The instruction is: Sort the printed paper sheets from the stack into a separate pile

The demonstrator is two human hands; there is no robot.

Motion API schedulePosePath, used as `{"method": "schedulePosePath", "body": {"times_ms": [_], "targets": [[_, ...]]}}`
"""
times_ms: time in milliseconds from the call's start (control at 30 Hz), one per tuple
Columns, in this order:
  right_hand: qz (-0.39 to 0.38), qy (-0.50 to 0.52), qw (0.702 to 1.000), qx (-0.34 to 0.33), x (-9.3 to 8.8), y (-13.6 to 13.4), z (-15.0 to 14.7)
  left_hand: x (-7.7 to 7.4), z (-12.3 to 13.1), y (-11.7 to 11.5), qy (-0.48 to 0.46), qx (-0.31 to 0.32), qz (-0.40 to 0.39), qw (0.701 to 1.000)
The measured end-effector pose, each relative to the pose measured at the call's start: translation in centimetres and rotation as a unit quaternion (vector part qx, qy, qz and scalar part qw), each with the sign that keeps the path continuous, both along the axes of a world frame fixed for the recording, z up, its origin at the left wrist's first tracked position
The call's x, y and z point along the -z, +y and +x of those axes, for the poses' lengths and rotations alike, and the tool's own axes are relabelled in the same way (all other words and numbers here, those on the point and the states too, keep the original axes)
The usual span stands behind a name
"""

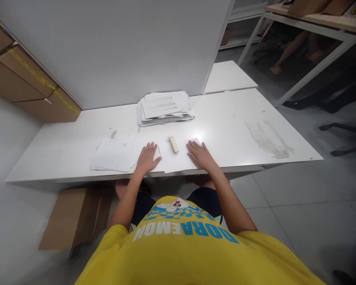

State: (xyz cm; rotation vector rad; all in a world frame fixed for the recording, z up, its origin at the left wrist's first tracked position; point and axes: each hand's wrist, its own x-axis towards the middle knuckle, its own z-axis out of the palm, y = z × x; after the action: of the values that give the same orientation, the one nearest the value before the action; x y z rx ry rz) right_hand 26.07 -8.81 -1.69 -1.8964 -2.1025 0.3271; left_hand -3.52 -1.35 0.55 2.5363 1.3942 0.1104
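My left hand (pixel 147 159) lies flat and open on the white table, fingers spread, beside a low pile of white papers (pixel 114 155). Flat on a white sheet at the front edge is my right hand (pixel 201 155), also open. Between the two hands sits a small cream-coloured oblong object, stapler-like in shape (pixel 173 144); neither hand touches it. White paper (pixel 173 164) spreads beneath and around it, partly hidden by the right hand. Neither hand holds anything.
A thick stack of printed papers (pixel 166 109) lies at the back against a grey panel (pixel 121 47). Cardboard boxes (pixel 35 83) stand at the left, another box (pixel 74 217) below the table. Grey smears (pixel 268 138) mark the table's right. People's legs (pixel 290 51) show beyond.
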Motion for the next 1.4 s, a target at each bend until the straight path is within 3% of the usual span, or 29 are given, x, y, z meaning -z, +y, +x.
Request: {"method": "schedulePosePath", "body": {"times_ms": [100, 233, 367, 667, 1000, 1200, 1400], "targets": [[0.040, 0.027, 0.999, -0.005, -0.9, 0.5, -1.1, 0.0, -0.1, 0.1, -0.005, 0.005, -0.004, 1.000], [0.090, 0.067, 0.993, -0.031, -1.7, -0.5, -4.7, 0.0, 0.2, 0.0, -0.017, -0.001, 0.000, 1.000], [0.092, 0.056, 0.994, 0.013, -2.3, -1.7, -7.6, 0.0, 0.3, -0.2, -0.019, -0.003, -0.004, 1.000], [0.065, -0.034, 0.996, 0.049, -2.7, -2.4, -11.1, 0.4, 0.2, -0.8, -0.050, -0.016, 0.005, 0.999], [-0.073, -0.123, 0.990, 0.011, -5.8, -1.2, -10.6, -0.3, 0.3, -0.9, 0.047, -0.012, 0.018, 0.999], [-0.044, -0.186, 0.982, 0.009, -5.8, -1.4, -11.8, 0.0, 0.5, -0.8, 0.046, -0.004, 0.036, 0.998], [-0.047, -0.167, 0.985, -0.014, -6.3, -0.7, -11.0, 0.3, 0.5, -1.4, 0.005, 0.020, 0.076, 0.997]]}}
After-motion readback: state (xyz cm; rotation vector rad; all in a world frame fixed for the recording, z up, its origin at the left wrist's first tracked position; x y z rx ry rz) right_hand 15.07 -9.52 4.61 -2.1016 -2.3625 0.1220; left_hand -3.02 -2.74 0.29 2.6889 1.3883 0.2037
